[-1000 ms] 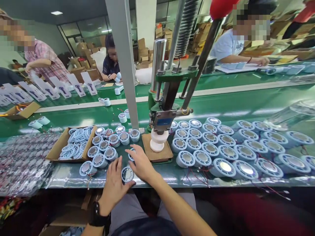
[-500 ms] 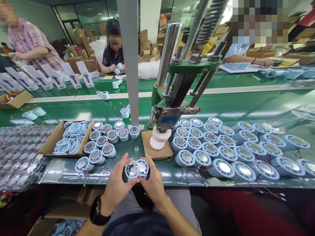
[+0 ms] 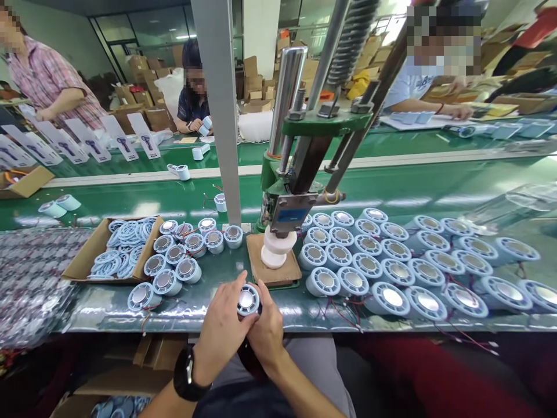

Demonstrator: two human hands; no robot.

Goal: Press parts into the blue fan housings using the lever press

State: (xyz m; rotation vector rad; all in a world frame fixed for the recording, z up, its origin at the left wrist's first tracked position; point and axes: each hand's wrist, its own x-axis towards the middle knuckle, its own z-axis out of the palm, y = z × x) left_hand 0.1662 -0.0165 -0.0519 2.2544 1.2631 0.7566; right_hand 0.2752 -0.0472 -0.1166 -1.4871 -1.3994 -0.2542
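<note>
Between my hands, near the table's front edge, is a light-blue round motor housing (image 3: 248, 299) with a silver centre, its face turned up. My left hand (image 3: 228, 316), with a black watch on the wrist, presses its fingers and thumb round the left side and top. Around the right side and underneath, my right hand (image 3: 266, 325) is wrapped. A slotted ring lies over the housing's face. Just beyond stands a green press with a white round head (image 3: 279, 241) over a wooden pad (image 3: 287, 271). The housing's lower body is hidden by my fingers.
At left, a cardboard box (image 3: 80, 264) holds blue rings, beside wrapped parts (image 3: 35, 273). Housings stand in a group (image 3: 176, 253) left of the press and in rows (image 3: 395, 271) to its right. A grey post (image 3: 220, 116) rises behind. Several people work across the green belt (image 3: 174, 197).
The separate ring from my left hand now lies on the housing, and my hands have closed together round it. The view has shifted slightly.
</note>
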